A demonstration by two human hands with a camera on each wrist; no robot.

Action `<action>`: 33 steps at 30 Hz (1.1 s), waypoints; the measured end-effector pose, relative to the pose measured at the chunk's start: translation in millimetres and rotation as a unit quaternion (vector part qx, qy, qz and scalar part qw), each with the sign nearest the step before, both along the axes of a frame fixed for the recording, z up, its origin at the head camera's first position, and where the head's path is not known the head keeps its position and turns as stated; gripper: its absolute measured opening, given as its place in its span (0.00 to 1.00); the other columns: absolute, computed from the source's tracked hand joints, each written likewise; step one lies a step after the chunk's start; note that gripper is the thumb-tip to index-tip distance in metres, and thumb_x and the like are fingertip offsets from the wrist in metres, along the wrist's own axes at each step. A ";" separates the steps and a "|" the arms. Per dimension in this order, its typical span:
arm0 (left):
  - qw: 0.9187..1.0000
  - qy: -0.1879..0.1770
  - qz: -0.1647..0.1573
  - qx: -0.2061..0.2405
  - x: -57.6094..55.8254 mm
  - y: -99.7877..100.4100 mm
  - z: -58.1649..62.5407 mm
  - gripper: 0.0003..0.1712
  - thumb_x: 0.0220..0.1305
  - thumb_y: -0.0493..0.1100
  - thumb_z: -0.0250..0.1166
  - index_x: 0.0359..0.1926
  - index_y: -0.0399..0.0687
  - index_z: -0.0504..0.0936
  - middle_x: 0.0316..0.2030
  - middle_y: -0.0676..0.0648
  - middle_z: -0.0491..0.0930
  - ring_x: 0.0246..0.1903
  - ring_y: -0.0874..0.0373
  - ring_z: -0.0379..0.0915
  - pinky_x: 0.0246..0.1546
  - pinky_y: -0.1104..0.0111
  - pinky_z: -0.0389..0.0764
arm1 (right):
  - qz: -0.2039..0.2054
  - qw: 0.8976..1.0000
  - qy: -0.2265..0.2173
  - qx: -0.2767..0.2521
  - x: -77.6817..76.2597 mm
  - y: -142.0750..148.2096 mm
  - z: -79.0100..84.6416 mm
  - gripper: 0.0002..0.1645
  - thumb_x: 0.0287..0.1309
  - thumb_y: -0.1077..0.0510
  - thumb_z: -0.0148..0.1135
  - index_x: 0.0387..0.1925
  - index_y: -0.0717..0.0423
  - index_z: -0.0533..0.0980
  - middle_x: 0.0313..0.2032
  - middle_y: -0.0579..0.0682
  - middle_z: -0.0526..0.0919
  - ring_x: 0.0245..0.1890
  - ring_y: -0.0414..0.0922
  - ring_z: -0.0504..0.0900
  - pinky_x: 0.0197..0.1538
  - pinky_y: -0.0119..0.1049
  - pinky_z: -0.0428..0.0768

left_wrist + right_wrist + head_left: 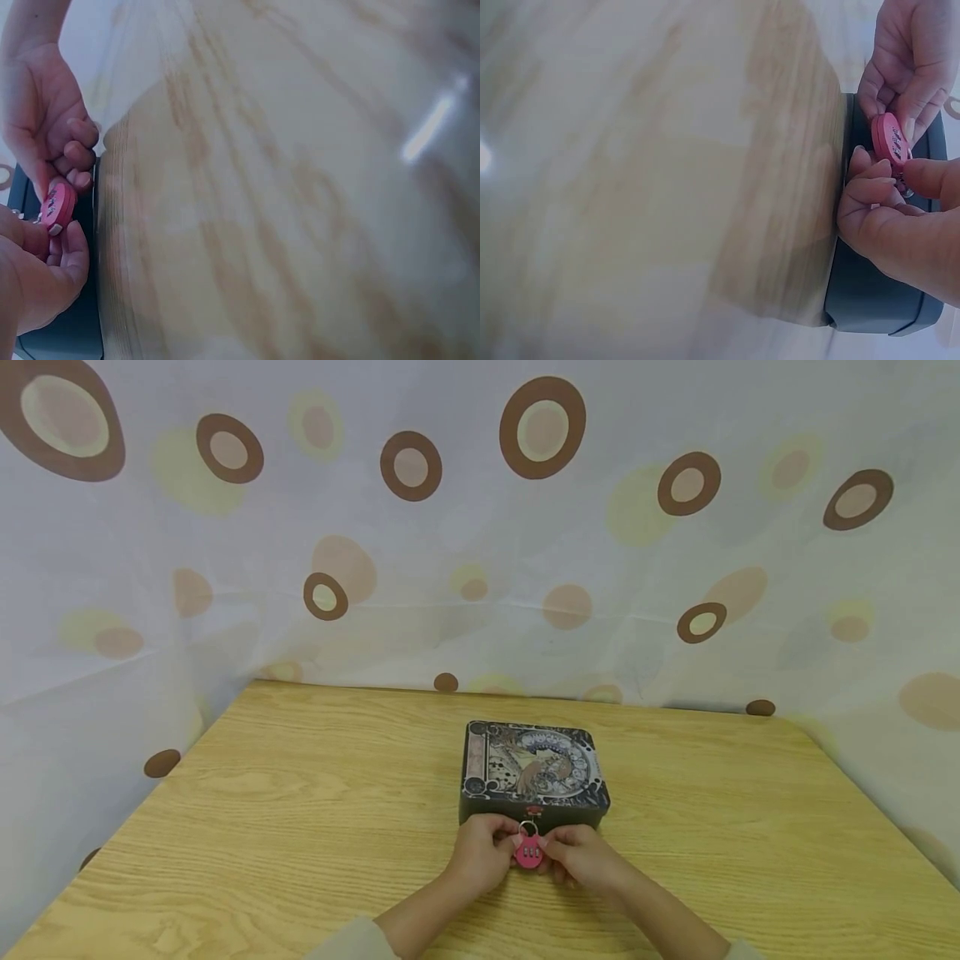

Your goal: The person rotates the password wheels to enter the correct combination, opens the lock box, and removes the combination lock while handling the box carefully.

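"Grip first, starting from the left: what has the left hand (pixel 480 852)?"

"Its thumb and fingers pinch the left edge of a flat, rounded pink padlock (pixel 528 862), which sits between both hands, just in front of a black, rectangular, round-cornered box with an illustrated lid (pixel 536 764)."

"And the right hand (pixel 585 858)?"

"It pinches the padlock's right side, so both grips share one small thing."

"What could go wrong?"

"If the left pinch loosens, the padlock might tip. In the middle, the thin, silvery, looped shackle (pixel 528 825) reaches toward the small red clasp (pixel 533 810); I can't tell whether it passes through, so a skewed pull might snag or scrape there. On the right, crowding fingertips could nudge the three small silvery dials (pixel 531 852). A hard tug could drag the box too, if it is light."

"Now materials, left to right?"

"The yellowish wood-grain tabletop (pixel 285 827) spreads from the left, streaked and, in the wrist views, glossy. Then comes the box: dark, plain sides, probably metal, under a lid printed with ornate curls and a large ring toward its right. The padlock's face looks smooth, its rim thick and curved."

"And behind?"

"Pale, lightly creased cloth (pixel 465 527), patterned with brown rings and soft blots."
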State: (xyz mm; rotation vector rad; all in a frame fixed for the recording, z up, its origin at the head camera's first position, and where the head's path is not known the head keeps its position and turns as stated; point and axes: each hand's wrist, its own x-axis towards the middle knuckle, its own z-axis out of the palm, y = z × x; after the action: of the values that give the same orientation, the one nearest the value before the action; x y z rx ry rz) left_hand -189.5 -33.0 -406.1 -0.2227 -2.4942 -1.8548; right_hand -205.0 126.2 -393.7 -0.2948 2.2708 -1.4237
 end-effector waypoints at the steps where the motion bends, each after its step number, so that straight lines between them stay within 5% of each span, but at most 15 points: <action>1: 1.000 -0.001 0.000 0.000 -0.1 0.1 -0.2 0.05 0.57 0.28 0.59 0.31 0.26 0.80 0.25 0.40 0.79 0.22 0.61 0.73 0.21 0.76 0.76 | 0.000 1.000 -0.001 0.000 -0.2 0.2 -0.1 0.15 0.64 0.62 0.46 0.32 0.73 0.74 0.21 0.44 0.76 0.20 0.37 0.67 0.22 0.27 0.67; 16: 1.000 0.001 0.001 -0.002 0.1 -0.4 -0.5 0.04 0.57 0.28 0.60 0.31 0.27 0.80 0.25 0.41 0.79 0.22 0.63 0.71 0.20 0.78 0.74 | 0.021 0.999 -0.008 -0.025 -1.0 1.9 -1.3 0.13 0.59 0.63 0.53 0.38 0.73 0.71 0.24 0.46 0.74 0.22 0.38 0.68 0.23 0.26 0.67; 33: 1.000 -0.006 0.006 -0.010 -1.4 0.5 -2.0 0.05 0.57 0.29 0.60 0.31 0.29 0.81 0.26 0.41 0.80 0.23 0.63 0.71 0.21 0.78 0.73 | 0.013 1.000 0.002 -0.007 0.9 -1.4 -0.3 0.12 0.63 0.64 0.49 0.35 0.72 0.72 0.22 0.45 0.72 0.21 0.38 0.66 0.22 0.26 0.65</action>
State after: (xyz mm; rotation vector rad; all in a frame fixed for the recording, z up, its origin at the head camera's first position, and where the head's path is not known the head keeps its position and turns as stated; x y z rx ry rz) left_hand -190.9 -32.4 -408.1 -0.1965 -2.5173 -1.8320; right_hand -204.1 124.8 -394.0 -0.3299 2.2538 -1.4274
